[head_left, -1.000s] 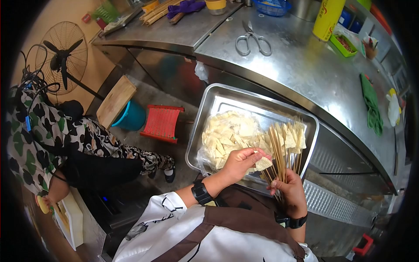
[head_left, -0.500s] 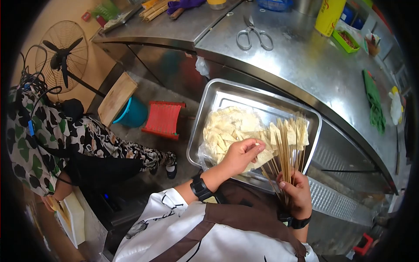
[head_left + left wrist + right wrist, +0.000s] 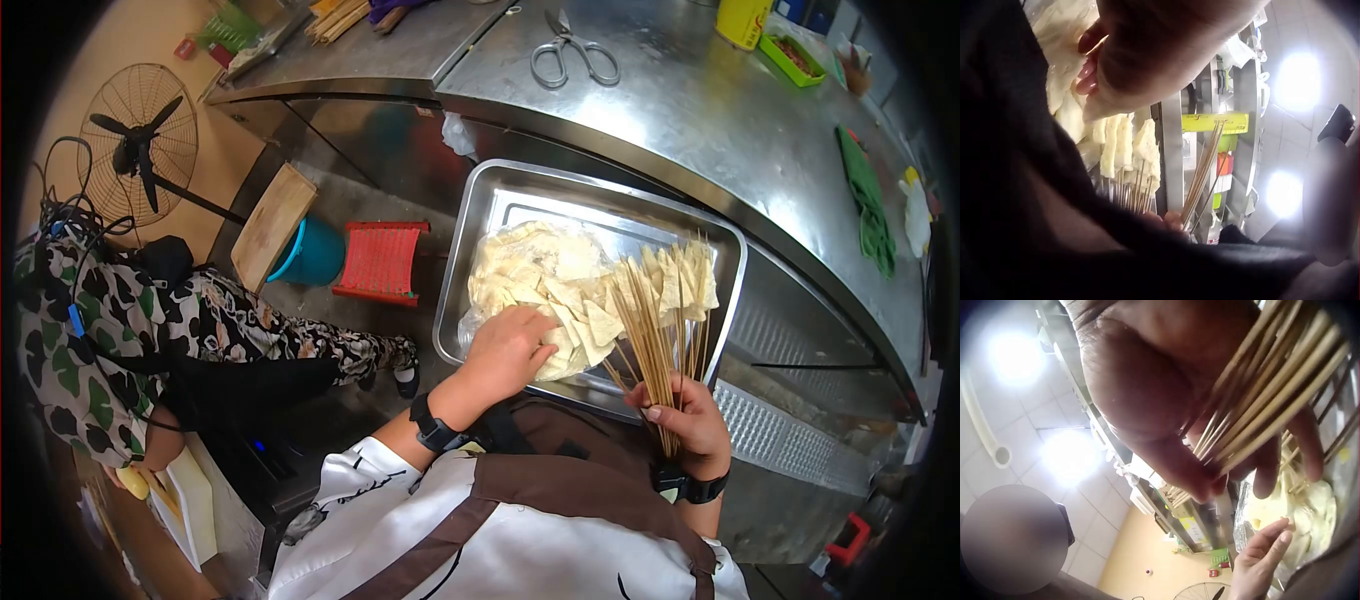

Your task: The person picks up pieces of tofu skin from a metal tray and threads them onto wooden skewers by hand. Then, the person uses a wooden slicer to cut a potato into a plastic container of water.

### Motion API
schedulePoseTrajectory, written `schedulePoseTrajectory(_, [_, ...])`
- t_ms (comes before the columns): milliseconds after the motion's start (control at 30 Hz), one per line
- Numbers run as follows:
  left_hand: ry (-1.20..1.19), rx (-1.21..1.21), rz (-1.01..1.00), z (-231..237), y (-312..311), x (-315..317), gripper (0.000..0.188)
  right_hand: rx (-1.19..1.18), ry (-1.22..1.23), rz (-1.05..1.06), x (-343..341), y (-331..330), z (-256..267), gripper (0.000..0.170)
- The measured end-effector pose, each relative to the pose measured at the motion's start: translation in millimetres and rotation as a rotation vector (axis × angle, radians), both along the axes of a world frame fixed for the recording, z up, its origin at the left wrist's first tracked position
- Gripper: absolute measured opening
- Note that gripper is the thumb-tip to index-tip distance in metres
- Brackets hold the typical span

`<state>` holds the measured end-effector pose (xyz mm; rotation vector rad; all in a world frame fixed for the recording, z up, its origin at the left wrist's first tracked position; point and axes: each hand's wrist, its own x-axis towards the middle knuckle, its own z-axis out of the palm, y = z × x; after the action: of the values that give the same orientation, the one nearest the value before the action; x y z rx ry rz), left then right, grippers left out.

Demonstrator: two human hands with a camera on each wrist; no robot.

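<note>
A shallow steel tray (image 3: 603, 180) holds a loose heap of pale yellow, thin-sheet food pieces (image 3: 540, 250), partly in clear plastic. My left hand (image 3: 505, 355) reaches into the near side of that heap, fingers bent down among the pieces; I cannot tell whether it pinches one. My right hand (image 3: 697, 425) grips a bundle of thin bamboo skewers (image 3: 648, 345) at the tray's near right edge, their upper ends pointing away over the tray. Beyond the bundle, folded pieces threaded on skewers (image 3: 690, 280) lie at the tray's right. The right wrist view shows the bundle (image 3: 1272, 394) across the palm.
Behind the tray runs a steel counter (image 3: 660, 120) with scissors (image 3: 575, 55), a yellow canister (image 3: 742, 22), a green tray (image 3: 792, 60) and a green cloth (image 3: 865, 200). To the left are a red stool (image 3: 382, 262), a teal bucket (image 3: 310, 250), a fan (image 3: 135, 145) and another person (image 3: 90, 350).
My left hand has left the skewer bundle and moved left and down onto the heap; the piece it pinched a second ago is gone from its fingers. My right hand keeps its grip on the skewers.
</note>
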<state>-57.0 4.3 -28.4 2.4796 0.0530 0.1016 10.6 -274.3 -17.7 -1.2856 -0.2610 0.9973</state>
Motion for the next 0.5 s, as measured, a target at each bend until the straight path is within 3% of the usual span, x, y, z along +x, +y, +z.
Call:
schedulePoseTrajectory(67, [-0.094,0.108,-0.07,-3,-3,3,0.026,0.012,-0.044,0.008,-1,-3,-6,0.021])
schedulePoseTrajectory(233, [-0.045,0.212,-0.094,-9,-11,4,0.032,-0.021,0.093,-0.09,-3,0,-2,0.017])
schedulePoseTrajectory(467, [0.044,0.167,-0.102,-13,-11,2,0.029,-0.012,0.102,-0.065,-3,2,1,0.019])
schedulePoseTrajectory(500, [0.06,0.054,-0.083,-13,-8,3,0.028,-0.018,0.124,-0.071,-4,3,5,0.019])
